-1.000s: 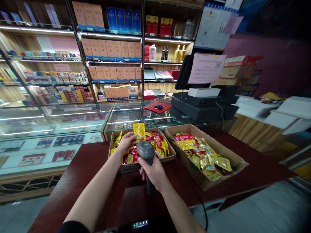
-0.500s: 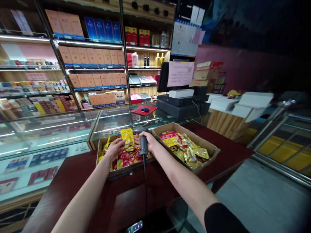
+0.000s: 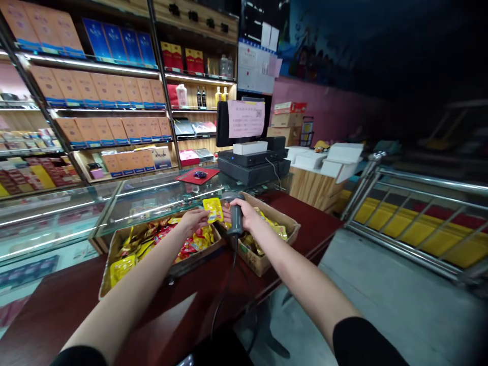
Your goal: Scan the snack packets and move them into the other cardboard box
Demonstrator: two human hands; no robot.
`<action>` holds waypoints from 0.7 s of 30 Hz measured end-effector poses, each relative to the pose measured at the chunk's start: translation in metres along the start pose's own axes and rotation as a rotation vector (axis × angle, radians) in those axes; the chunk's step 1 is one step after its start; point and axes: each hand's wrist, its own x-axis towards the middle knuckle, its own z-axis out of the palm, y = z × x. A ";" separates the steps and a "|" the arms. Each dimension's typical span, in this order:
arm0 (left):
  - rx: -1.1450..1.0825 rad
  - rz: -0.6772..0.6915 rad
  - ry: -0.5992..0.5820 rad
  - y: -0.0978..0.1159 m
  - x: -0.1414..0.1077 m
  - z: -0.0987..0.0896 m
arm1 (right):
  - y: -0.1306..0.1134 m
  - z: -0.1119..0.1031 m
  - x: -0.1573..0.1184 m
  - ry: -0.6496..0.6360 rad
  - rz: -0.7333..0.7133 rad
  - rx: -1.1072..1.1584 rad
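Note:
My left hand (image 3: pixel 193 220) pinches a small yellow snack packet (image 3: pixel 213 210) by its left edge. In my right hand (image 3: pixel 246 213) is a dark grey barcode scanner (image 3: pixel 236 219), its handle pointing down and its cable (image 3: pixel 227 284) trailing toward me. Fingers of the right hand reach close to the packet's right side; whether they touch it I cannot tell. Below my left arm stands a cardboard box (image 3: pixel 198 256) of yellow and red packets. A second cardboard box (image 3: pixel 262 265) with gold and yellow packets lies under the scanner and right hand, partly hidden by them.
Both boxes stand on a dark red counter (image 3: pixel 305 218). Behind them are a glass display case (image 3: pixel 152 195), a mouse (image 3: pixel 200 174) on a red mat and a monitor (image 3: pixel 222 124) with a paper on it. Shelves of boxes line the back. Metal railings (image 3: pixel 419 203) stand right.
The view has swung right. The packet and scanner have moved from over the left box toward the right box, and the packet is now more tilted. Both hands keep their hold.

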 end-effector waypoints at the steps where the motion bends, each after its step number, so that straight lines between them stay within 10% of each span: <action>1: 0.007 -0.004 -0.020 0.000 0.007 0.017 | -0.010 -0.009 -0.006 0.026 -0.036 0.002; 5: 0.056 -0.042 -0.124 -0.007 0.025 0.068 | -0.041 -0.042 -0.027 0.145 -0.167 -0.020; 9: 0.090 -0.044 -0.122 -0.015 0.024 0.076 | -0.052 -0.061 -0.041 0.292 -0.220 -0.096; 13: 0.102 -0.024 -0.075 -0.012 0.015 0.043 | -0.043 -0.057 -0.040 0.298 -0.219 -0.127; 21: 0.087 -0.032 0.134 0.015 -0.025 -0.081 | 0.015 0.007 -0.005 0.011 -0.036 -0.120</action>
